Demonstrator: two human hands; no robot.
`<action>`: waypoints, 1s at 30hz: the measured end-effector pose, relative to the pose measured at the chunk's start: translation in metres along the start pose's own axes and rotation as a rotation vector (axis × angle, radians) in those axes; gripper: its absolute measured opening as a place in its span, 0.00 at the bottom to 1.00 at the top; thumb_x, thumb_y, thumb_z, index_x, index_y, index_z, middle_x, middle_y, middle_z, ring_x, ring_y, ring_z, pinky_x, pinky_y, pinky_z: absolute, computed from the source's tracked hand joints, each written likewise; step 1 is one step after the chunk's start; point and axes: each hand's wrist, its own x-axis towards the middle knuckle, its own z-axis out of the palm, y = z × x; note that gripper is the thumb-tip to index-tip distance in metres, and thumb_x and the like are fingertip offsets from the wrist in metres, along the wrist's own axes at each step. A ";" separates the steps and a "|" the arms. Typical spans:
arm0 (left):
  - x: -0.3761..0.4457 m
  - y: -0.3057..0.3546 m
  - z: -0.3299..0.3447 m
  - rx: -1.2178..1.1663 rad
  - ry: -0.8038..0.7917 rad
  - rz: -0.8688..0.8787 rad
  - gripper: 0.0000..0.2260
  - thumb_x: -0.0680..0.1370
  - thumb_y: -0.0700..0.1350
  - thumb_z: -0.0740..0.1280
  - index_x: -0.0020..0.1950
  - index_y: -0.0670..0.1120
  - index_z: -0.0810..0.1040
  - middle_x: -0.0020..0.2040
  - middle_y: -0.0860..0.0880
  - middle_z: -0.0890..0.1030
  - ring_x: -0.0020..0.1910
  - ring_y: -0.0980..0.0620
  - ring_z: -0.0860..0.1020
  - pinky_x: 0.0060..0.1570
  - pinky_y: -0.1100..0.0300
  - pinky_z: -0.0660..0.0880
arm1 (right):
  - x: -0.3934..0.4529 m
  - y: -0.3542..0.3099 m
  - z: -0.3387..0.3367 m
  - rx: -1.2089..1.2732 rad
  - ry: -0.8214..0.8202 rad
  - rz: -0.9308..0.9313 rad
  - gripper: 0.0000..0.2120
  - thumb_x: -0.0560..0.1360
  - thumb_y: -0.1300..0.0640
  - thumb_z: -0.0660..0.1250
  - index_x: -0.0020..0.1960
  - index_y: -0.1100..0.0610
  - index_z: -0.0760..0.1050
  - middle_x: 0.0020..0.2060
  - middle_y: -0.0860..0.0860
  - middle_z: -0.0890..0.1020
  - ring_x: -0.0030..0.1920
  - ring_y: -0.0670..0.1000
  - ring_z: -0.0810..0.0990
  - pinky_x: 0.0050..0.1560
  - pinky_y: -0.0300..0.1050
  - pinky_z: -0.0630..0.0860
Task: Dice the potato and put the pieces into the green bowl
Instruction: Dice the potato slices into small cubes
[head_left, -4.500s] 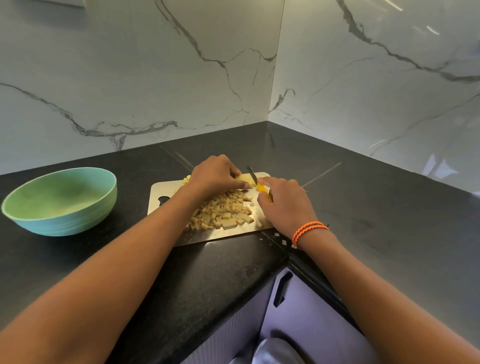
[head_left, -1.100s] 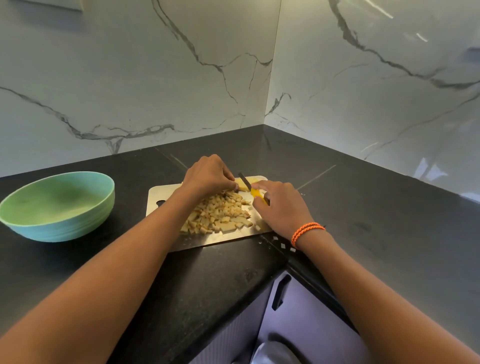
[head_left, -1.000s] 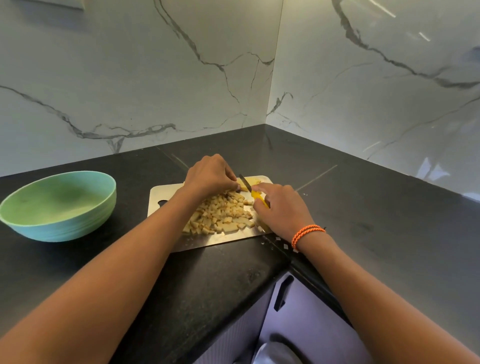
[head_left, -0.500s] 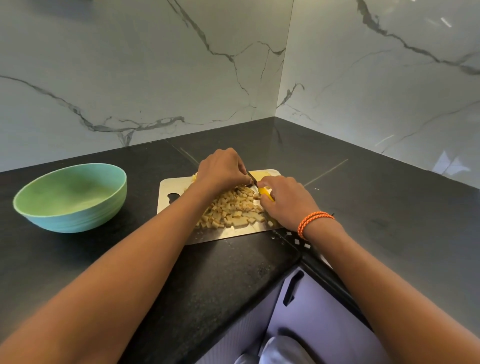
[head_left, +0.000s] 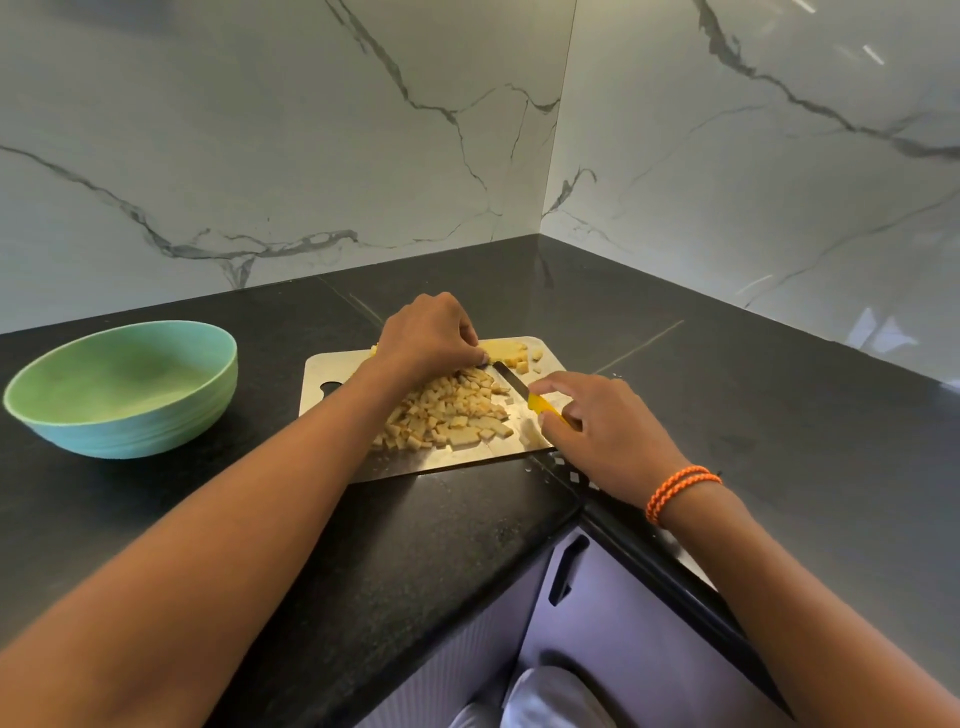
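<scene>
The left hand (head_left: 426, 338) is down on the cutting board (head_left: 319, 371), fingers curled over the last uncut chunk of potato (head_left: 501, 349) at the far edge, pinning it in place. The right hand (head_left: 597, 423) grips the yellow handle of the knife (head_left: 524, 395), fingers wrapped round it, and the dark blade runs up towards the left fingertips.

In front of both hands sits a heap of diced pieces (head_left: 447, 413), pale and squarish, spread over the middle of the board, with a few loose cubes beside the chunk. The green bowl (head_left: 119, 387) waits well off to the left on the black counter (head_left: 727, 415), and I can't see anything in it.

That remaining chunk looks firm and probably wet on its cut faces (slippery, I'd guess), so a flat face down and knuckles tucked back from the blade seems wise. The dice are light and small; they'd scatter if pinched one by one. Better scooped in cupped hands, or the board lifted by its edge and tipped over the bowl.
</scene>
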 end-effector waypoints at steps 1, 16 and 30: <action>0.001 0.000 -0.001 -0.010 -0.014 0.002 0.12 0.75 0.55 0.79 0.53 0.50 0.89 0.44 0.55 0.86 0.41 0.56 0.82 0.47 0.55 0.84 | 0.002 0.000 0.001 0.012 0.022 0.000 0.15 0.81 0.51 0.65 0.67 0.46 0.77 0.26 0.45 0.72 0.27 0.44 0.69 0.36 0.44 0.71; 0.001 -0.016 -0.011 -0.139 0.009 -0.022 0.03 0.78 0.47 0.76 0.51 0.51 0.90 0.43 0.56 0.86 0.43 0.56 0.83 0.50 0.53 0.84 | 0.033 -0.013 0.004 -0.006 0.053 -0.009 0.15 0.77 0.50 0.66 0.63 0.48 0.81 0.23 0.45 0.72 0.23 0.44 0.67 0.35 0.45 0.75; -0.003 -0.008 -0.006 -0.125 -0.056 0.042 0.18 0.82 0.33 0.63 0.53 0.51 0.89 0.54 0.52 0.87 0.42 0.57 0.81 0.43 0.61 0.78 | 0.039 0.031 -0.008 -0.083 0.156 0.094 0.18 0.81 0.47 0.64 0.70 0.46 0.76 0.48 0.49 0.85 0.41 0.48 0.81 0.51 0.56 0.82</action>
